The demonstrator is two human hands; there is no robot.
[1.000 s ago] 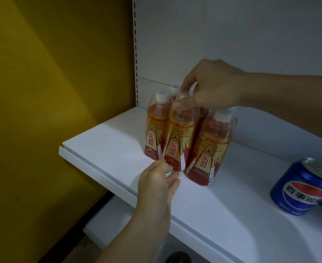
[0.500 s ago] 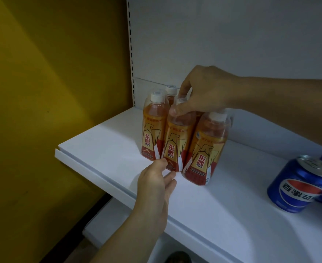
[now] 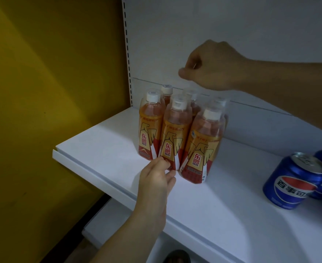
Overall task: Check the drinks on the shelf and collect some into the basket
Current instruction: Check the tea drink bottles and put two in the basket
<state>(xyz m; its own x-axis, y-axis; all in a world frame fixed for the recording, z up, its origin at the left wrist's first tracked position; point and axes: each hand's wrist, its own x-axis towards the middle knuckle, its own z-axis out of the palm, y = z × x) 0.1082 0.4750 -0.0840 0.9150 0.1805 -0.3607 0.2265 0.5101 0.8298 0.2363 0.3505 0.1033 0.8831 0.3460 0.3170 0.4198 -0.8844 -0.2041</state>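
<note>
I see my right hand (image 3: 211, 67) pinching the clear wrap above the bottle pack (image 3: 181, 133) on the shelf (image 3: 103, 149). My left hand (image 3: 156, 179), fingers relaxed, touches its six-o'clock base. Cans (image 3: 296, 179) sit at three o'clock.

My left hand (image 3: 157, 180) reaches up from below on a bare forearm, back of the hand toward me, its fingertips (image 3: 166, 165) bent forward and pressed against something low in front of it. My right hand (image 3: 211, 66) comes in from the right on a level, outstretched forearm and hangs higher and farther out, knuckles up, fingers curled under into a loose fist with the thumb tucked against them. Whether those curled fingers pinch anything, I cannot tell. The two hands are well apart, right above left.
</note>
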